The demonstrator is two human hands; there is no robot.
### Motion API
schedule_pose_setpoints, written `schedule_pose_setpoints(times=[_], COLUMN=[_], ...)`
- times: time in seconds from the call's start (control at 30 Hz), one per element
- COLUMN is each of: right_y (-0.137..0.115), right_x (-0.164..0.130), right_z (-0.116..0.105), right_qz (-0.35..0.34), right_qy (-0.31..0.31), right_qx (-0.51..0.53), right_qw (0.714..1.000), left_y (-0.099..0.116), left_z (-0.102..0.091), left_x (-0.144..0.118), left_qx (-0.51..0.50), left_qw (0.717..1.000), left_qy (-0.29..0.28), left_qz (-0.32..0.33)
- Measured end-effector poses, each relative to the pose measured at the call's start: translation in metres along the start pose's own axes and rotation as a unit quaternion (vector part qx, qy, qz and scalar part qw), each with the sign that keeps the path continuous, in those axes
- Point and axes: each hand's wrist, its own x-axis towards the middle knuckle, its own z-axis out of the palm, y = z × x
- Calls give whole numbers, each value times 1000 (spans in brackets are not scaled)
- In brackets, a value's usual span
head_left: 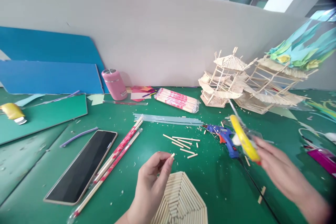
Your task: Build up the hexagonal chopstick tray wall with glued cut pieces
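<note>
On the green surface (225, 189), near its front edge, the left hand (151, 185) pinches a short wooden stick piece (172, 155) above the fan-shaped stick panel (180, 199), ready for fitting, while the right hand (283, 171), blurred, clasps a yellow-handled cutter (244, 140).

A short pale wooden stick piece (172, 155) is being pinched at its lower end between the fingertips of the left hand (152, 178), its free tip pointing up and to the right just above a fan-shaped panel of glued sticks (181, 199) that is lying flat on the green table at the near edge. A yellow-handled cutter (244, 140), blurred, is being gripped in the right hand (283, 175), slanting up and away to the left with its thin blade end reaching toward the stick models.
</note>
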Motion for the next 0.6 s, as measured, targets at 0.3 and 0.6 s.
schedule_pose_setpoints(times=[0.3, 0.6], right_y=[-37, 16], right_x=[-34, -32], right_z=[83, 81], right_qz=[40, 107], right_qy=[-198, -327], right_qx=[328, 240], right_qw=[923, 908], left_y=[31, 30], left_z=[-5, -1], left_x=[11, 23], left_qx=[-78, -124], left_qw=[995, 987], left_qy=[54, 28], left_qz=[-31, -104])
